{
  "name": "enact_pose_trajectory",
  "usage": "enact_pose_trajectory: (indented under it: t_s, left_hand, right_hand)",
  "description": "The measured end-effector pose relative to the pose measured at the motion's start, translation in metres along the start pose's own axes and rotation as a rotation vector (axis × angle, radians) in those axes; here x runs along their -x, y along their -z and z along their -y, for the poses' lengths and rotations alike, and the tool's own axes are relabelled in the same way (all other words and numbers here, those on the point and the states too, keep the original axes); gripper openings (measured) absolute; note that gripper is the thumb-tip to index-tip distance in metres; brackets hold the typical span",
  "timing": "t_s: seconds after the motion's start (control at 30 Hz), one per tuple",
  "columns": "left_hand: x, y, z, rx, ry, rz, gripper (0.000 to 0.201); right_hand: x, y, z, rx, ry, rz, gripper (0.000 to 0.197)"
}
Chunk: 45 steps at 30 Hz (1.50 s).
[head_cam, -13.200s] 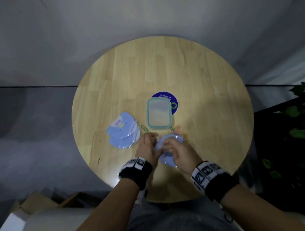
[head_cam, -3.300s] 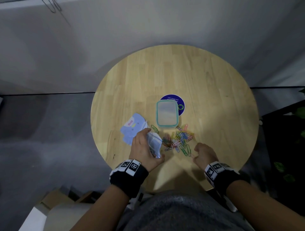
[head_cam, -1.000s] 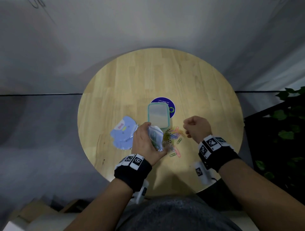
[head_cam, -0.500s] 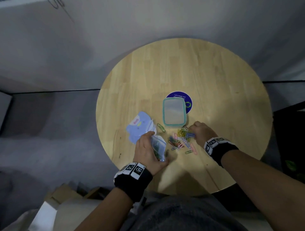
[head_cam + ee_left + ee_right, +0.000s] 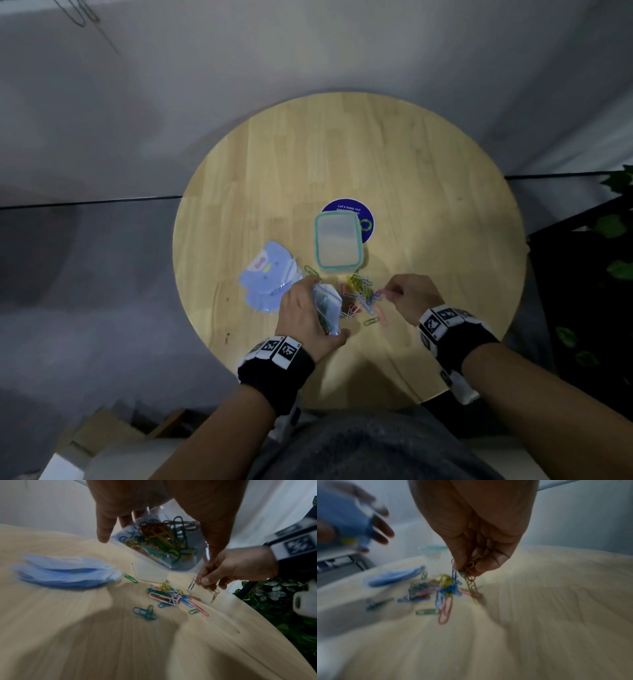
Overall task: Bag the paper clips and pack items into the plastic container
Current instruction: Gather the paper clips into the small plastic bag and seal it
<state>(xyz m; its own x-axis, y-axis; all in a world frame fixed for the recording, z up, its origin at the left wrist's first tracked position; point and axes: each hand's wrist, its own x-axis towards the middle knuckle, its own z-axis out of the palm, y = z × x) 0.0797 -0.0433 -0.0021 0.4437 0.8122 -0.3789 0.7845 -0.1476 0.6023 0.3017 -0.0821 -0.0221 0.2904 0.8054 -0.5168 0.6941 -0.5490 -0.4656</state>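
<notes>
1. My left hand (image 5: 301, 318) grips a clear bag (image 5: 163, 543), its fingers (image 5: 104, 524) curled round it; coloured clips show inside the bag, held above the surface (image 5: 376, 154).
2. My right hand (image 5: 412, 294) pinches a few linked paper clips (image 5: 471, 577) between thumb and fingers (image 5: 489, 562); they dangle below the fingertips, over the loose pile (image 5: 361, 298).
3. The pile lies between both hands, just in front of the lidded plastic container (image 5: 337, 241).
4. Blue pouches (image 5: 267, 277) lie left of the container.
</notes>
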Motion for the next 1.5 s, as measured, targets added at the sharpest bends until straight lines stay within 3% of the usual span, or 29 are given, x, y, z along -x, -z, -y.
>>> enact_pose_trajectory:
  t_s: [0.03,0.1,0.13,0.2,0.27,0.33,0.43,0.57,0.7,0.8,0.9,1.03,1.23,1.3,1.37,1.43,1.5]
  left_hand:
    - [0.001,0.0,-0.006,0.006,-0.018,-0.02,0.037]
    - [0.004,0.005,-0.016,-0.025,-0.057,-0.074,0.065]
    - [0.001,0.001,-0.015,-0.025,-0.083,-0.114,0.067]
    - [-0.003,0.001,-0.021,-0.012,-0.175,-0.037,0.028]
    - [-0.015,-0.004,-0.023,-0.015,-0.217,-0.002,0.042]
    - [-0.015,-0.004,-0.032,-0.025,-0.213,-0.01,0.034]
    - [-0.01,-0.01,-0.04,-0.004,-0.2,-0.054,0.066]
    - [-0.008,-0.01,-0.057,0.082,-0.207,-0.195,0.075]
    - [-0.006,-0.007,-0.068,0.11,-0.246,-0.257,0.062]
    - [-0.002,-0.005,-0.072,0.17,-0.225,-0.365,0.081]
    - [-0.002,-0.005,-0.069,0.187,-0.208,-0.367,0.095]
    - [-0.001,-0.007,-0.066,0.174,-0.22,-0.341,0.096]
    - [0.004,0.02,-0.088,0.079,-0.393,-0.531,0.064]
    - [0.005,0.019,-0.087,0.118,-0.353,-0.445,0.066]
    - [0.003,0.012,-0.078,0.165,-0.298,-0.387,0.067]
    - [0.001,0.003,-0.069,0.186,-0.251,-0.348,0.076]
    - [0.002,0.003,-0.067,0.225,-0.24,-0.371,0.086]
  right_hand:
    - [0.006,0.007,0.004,-0.05,0.001,-0.001,0.011]
    - [0.019,0.023,0.013,-0.15,0.03,0.017,0.007]
    - [0.026,0.032,0.019,-0.195,0.047,0.04,0.007]
    - [0.037,0.052,0.033,-0.268,0.086,0.097,0.009]
    - [0.044,0.07,0.047,-0.334,0.107,0.164,0.011]
    - [0.046,0.083,0.059,-0.36,0.113,0.235,0.01]
    - [0.044,0.088,0.071,-0.347,0.08,0.268,0.007]
    - [0.042,0.08,0.08,-0.429,0.015,0.157,0.012]
    - [0.049,0.064,0.093,-0.48,0.035,-0.147,0.014]
    - [0.057,0.054,0.099,-0.507,0.083,-0.246,0.014]
    - [0.063,0.053,0.104,-0.399,0.146,-0.192,0.004]
    - [0.073,0.062,0.106,-0.213,0.224,-0.132,0.011]
    - [0.064,0.082,0.097,-0.367,0.11,-0.286,0.009]
    - [0.057,0.08,0.094,-0.446,0.089,-0.146,0.027]
    - [0.052,0.075,0.093,-0.514,0.091,0.009,0.029]
    - [0.052,0.069,0.095,-0.506,0.124,-0.015,0.015]
    - [0.054,0.065,0.097,-0.453,0.16,-0.114,0.016]
